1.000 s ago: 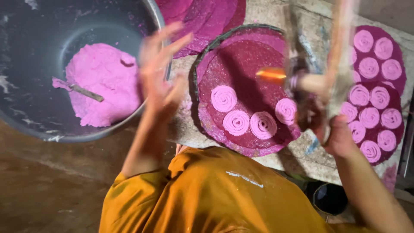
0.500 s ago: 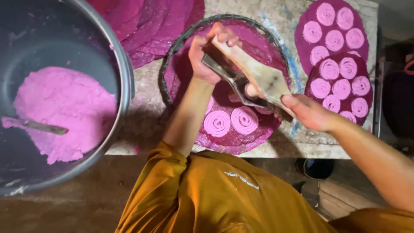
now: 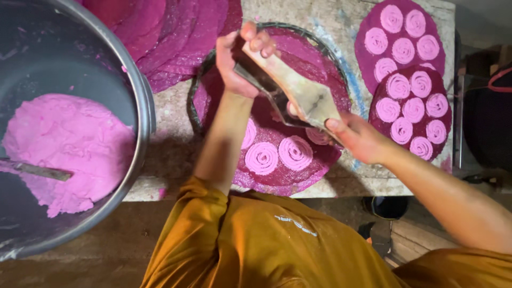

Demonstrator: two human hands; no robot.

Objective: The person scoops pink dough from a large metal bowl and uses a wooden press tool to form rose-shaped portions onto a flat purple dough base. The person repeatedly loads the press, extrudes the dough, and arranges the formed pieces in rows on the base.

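Observation:
Both of my hands hold a metal hand press (image 3: 290, 90) with long flat handles over a round woven tray (image 3: 202, 114). My left hand (image 3: 240, 58) grips the far end of the press. My right hand (image 3: 358, 137) grips the near end. Under the press lies a dark purple mat (image 3: 298, 176) with pink dough spirals (image 3: 262, 158) on it. Part of the mat is hidden behind the press and my arms.
A big metal pot (image 3: 140, 101) at the left holds pink dough (image 3: 64, 144) and a spoon (image 3: 34, 170). Bare purple mats (image 3: 176, 37) are stacked at the top. Two round mats (image 3: 410, 112) full of pink spirals lie at the right on the stone table (image 3: 170, 160).
My left hand, open in the air a second ago, has come onto the press. The press now lies lower across the tray, held at both ends.

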